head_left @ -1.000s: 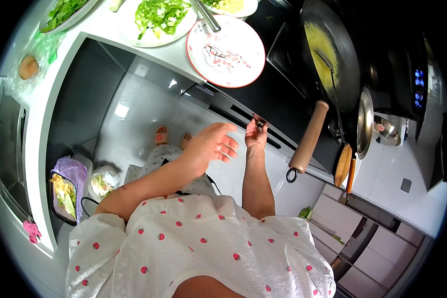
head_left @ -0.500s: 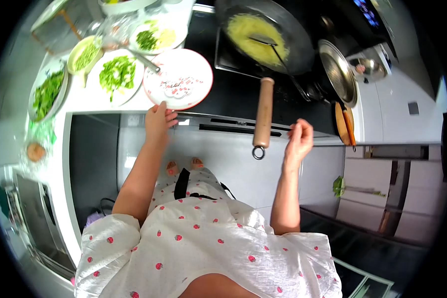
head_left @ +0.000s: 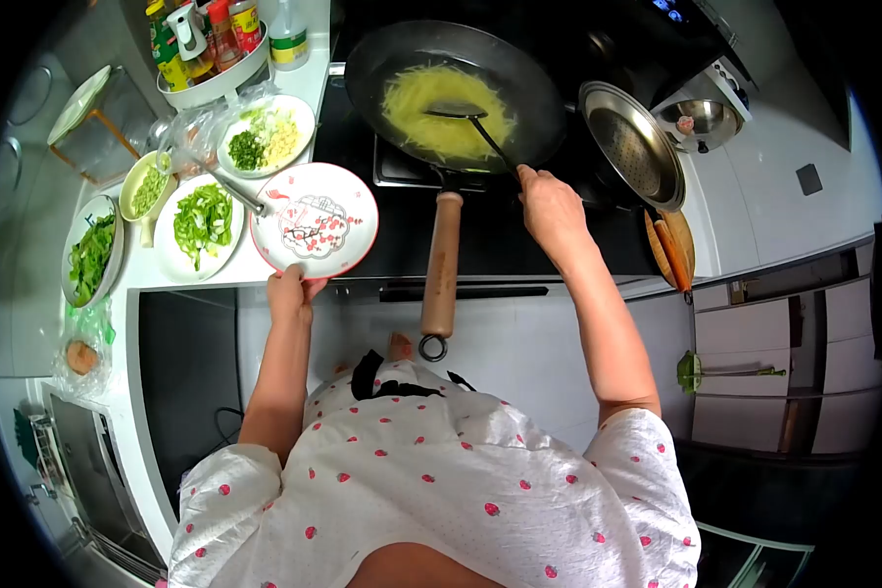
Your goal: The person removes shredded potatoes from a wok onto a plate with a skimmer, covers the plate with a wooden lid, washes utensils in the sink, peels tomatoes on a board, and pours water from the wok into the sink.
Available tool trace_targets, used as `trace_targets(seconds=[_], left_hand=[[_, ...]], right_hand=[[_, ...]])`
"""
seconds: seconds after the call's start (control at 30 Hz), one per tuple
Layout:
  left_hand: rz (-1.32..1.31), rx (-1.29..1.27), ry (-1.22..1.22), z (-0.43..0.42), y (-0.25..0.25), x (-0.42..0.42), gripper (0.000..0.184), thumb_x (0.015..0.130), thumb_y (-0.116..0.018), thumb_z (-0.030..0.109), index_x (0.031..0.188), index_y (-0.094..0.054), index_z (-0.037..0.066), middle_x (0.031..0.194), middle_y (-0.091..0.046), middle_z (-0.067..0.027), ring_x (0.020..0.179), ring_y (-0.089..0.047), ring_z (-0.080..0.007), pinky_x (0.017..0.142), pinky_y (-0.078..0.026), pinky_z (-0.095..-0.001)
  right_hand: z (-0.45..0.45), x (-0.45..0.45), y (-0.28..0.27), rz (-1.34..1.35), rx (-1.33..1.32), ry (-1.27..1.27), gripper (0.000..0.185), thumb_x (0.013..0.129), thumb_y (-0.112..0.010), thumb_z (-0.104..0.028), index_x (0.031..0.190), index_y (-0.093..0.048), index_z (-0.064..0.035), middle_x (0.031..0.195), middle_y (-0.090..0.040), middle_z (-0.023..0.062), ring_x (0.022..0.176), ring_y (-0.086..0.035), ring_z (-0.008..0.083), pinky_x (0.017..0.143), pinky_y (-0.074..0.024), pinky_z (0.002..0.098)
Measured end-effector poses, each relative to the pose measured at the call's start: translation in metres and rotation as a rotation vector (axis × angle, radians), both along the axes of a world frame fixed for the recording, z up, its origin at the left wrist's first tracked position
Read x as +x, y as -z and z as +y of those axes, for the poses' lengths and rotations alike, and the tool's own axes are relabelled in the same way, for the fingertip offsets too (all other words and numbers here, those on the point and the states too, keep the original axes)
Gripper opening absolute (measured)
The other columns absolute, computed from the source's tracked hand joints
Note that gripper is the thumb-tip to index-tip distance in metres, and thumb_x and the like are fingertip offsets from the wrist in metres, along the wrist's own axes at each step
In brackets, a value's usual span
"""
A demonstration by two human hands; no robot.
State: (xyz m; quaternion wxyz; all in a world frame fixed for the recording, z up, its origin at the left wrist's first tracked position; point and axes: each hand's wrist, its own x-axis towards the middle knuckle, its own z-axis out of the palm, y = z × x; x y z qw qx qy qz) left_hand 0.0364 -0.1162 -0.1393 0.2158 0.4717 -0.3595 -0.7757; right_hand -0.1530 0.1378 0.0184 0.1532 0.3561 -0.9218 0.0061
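My right hand is closed round the upper end of a dark spatula. The spatula's head rests among pale yellow shreds, perhaps potato, in a black wok. My left hand pinches the near rim of a white plate with a red edge and a flower print. This plate sits at the counter's edge, with no food on it. The wok's wooden handle points toward me, between my two arms, and neither hand touches it.
Left of the plate stand dishes of chopped greens, minced aromatics and leafy greens. Bottles fill a white caddy behind. A steel steamer pan and a wooden board lie right of the wok.
My right hand has moved forward and taken hold of the spatula, which was leaning in the wok. My left hand has closed on the plate's rim. The view has shifted.
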Motion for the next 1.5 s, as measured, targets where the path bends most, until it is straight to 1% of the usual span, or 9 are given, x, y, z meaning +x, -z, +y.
trace_targets(seconds=[0.17,0.3,0.53,0.77,1.03,1.23,1.33,1.43,1.5], left_hand=[[0.037,-0.026,0.021,0.022,-0.019,0.004,0.029,0.071,-0.044,0.0,0.097,-0.044,-0.01,0.085,-0.056,-0.0161,0.064,-0.06,-0.0201,0.049,-0.055,-0.0259],[0.073,-0.064,0.044,0.044,-0.039,0.015,0.033,0.07,-0.042,0.0,0.103,-0.042,-0.009,0.088,-0.057,-0.016,0.065,-0.061,-0.0201,0.048,-0.054,-0.0255],[0.099,-0.111,0.002,0.056,-0.072,0.023,0.037,0.07,-0.041,-0.001,0.108,-0.04,-0.005,0.093,-0.056,-0.0158,0.07,-0.062,-0.0206,0.05,-0.055,-0.0264],[0.205,-0.155,-0.01,0.049,-0.087,0.025,0.038,0.07,-0.043,0.0,0.108,-0.041,-0.003,0.095,-0.056,-0.0147,0.07,-0.061,-0.0197,0.052,-0.056,-0.0278],[0.248,-0.19,-0.028,0.042,-0.098,0.03,0.04,0.072,-0.044,0.003,0.111,-0.043,-0.001,0.097,-0.056,-0.0131,0.075,-0.062,-0.0197,0.059,-0.055,-0.0291],[0.306,-0.228,-0.024,0.036,-0.119,0.027,0.046,0.073,-0.045,0.006,0.118,-0.04,-0.002,0.101,-0.056,-0.0128,0.077,-0.061,-0.0193,0.06,-0.056,-0.0285],[0.307,-0.214,-0.028,0.032,-0.122,0.026,0.047,0.074,-0.045,0.007,0.12,-0.039,-0.001,0.102,-0.055,-0.0125,0.077,-0.061,-0.0191,0.06,-0.055,-0.0282],[0.357,-0.226,-0.097,0.027,-0.131,0.017,0.035,0.075,-0.046,0.004,0.108,-0.042,-0.006,0.092,-0.057,-0.0143,0.067,-0.06,-0.0183,0.056,-0.055,-0.0281],[0.363,-0.234,-0.081,0.023,-0.128,0.016,0.038,0.076,-0.049,0.007,0.111,-0.041,-0.004,0.094,-0.056,-0.0137,0.068,-0.06,-0.0183,0.056,-0.054,-0.0275]], right_hand=[[0.014,-0.033,-0.036,0.088,0.061,-0.015,0.009,0.07,-0.05,0.001,0.079,-0.052,-0.0015,0.074,-0.06,0.0174,0.07,-0.061,0.0331,0.061,-0.05,0.0406],[0.03,-0.055,-0.066,0.105,0.006,0.089,0.026,0.072,-0.048,0.001,0.096,-0.058,-0.0049,0.078,-0.061,0.019,0.076,-0.061,0.0335,0.067,-0.0486,0.0415],[0.02,-0.105,-0.051,-0.1,0.013,0.204,0.025,0.075,-0.045,0.0,0.097,-0.057,-0.0025,0.091,-0.06,0.0223,0.089,-0.057,0.0349,0.075,-0.0457,0.043],[-0.017,-0.111,-0.037,-0.198,0.047,0.27,0.022,0.077,-0.043,-0.006,0.092,-0.057,0.0009,0.092,-0.06,0.0209,0.09,-0.058,0.0345,0.076,-0.0465,0.0419],[0.019,-0.099,-0.062,-0.119,-0.094,0.193,0.026,0.081,-0.047,-0.011,0.102,-0.062,-0.0139,0.092,-0.062,0.0153,0.089,-0.058,0.0306,0.076,-0.0455,0.0405],[0.026,-0.09,-0.082,0.063,0.273,0.367,0.031,0.081,-0.044,-0.008,0.107,-0.059,-0.0148,0.089,-0.062,0.0156,0.085,-0.06,0.0312,0.072,-0.0471,0.0417],[0.027,-0.087,-0.08,0.014,0.282,0.329,0.031,0.079,-0.045,-0.006,0.106,-0.06,-0.0117,0.09,-0.062,0.0162,0.085,-0.06,0.0319,0.073,-0.0469,0.0409],[0.041,-0.098,-0.062,-0.253,0.124,0.233,0.029,0.079,-0.046,-0.007,0.104,-0.062,-0.0093,0.092,-0.062,0.0181,0.086,-0.059,0.0334,0.075,-0.0464,0.0404],[0.04,-0.105,-0.049,-0.457,-0.01,0.19,0.025,0.08,-0.05,-0.01,0.101,-0.063,-0.0051,0.089,-0.063,0.017,0.083,-0.06,0.0299,0.074,-0.0462,0.0369]])
